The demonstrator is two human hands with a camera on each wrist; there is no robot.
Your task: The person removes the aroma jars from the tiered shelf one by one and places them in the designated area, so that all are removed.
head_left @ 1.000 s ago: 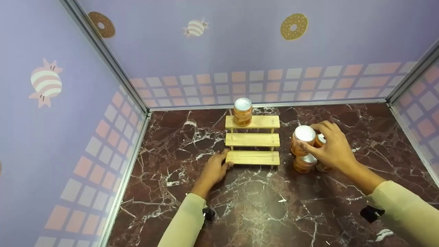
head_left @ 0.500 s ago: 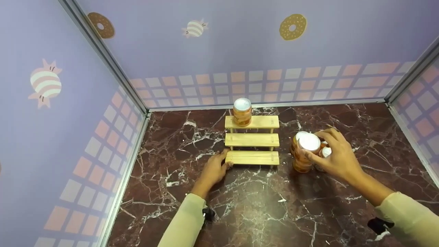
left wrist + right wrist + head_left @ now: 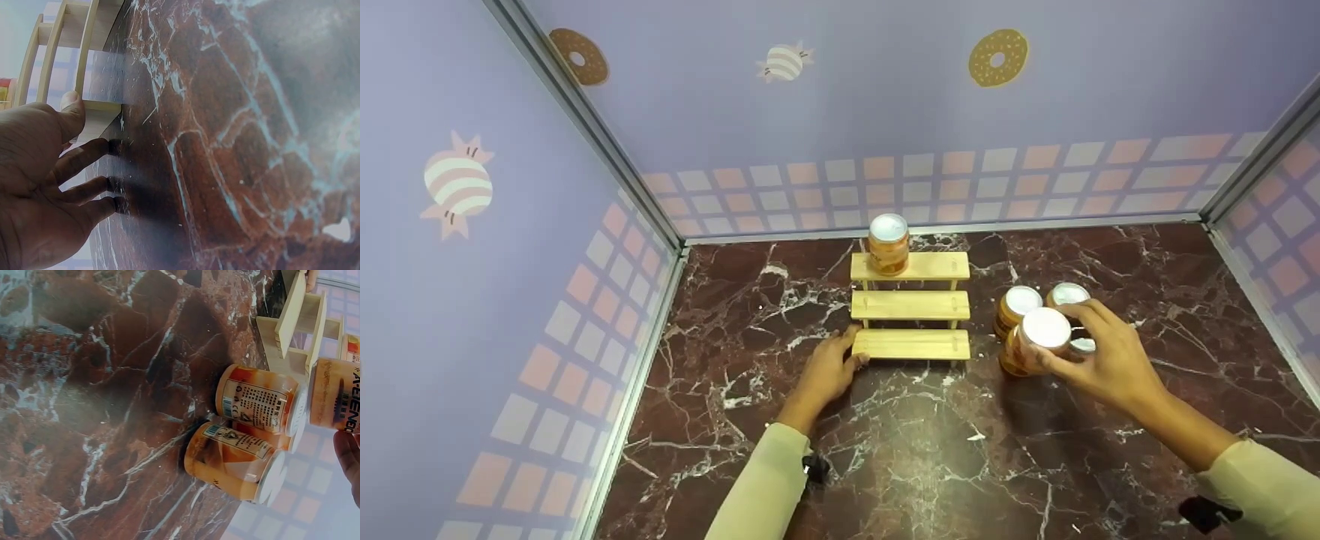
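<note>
My right hand holds an orange jar with a white lid between thumb and fingers. In the right wrist view that jar is up off the table, beyond the lids of the standing jars. My left hand grips the left end of the lowest step of a three-step wooden rack. The left wrist view has its thumb on the step's edge, other fingertips touching the table. One more orange jar stands at the left of the top step.
Several similar jars, among them one at the back left and one at the back right, stand together right of the rack. Beneath everything is a dark red marbled table. Patterned purple walls enclose its back and sides.
The right hand has moved the held jar toward me and slightly right, uncovering the lids of jars behind it. The left hand, the rack and the jar on it have stayed put.
</note>
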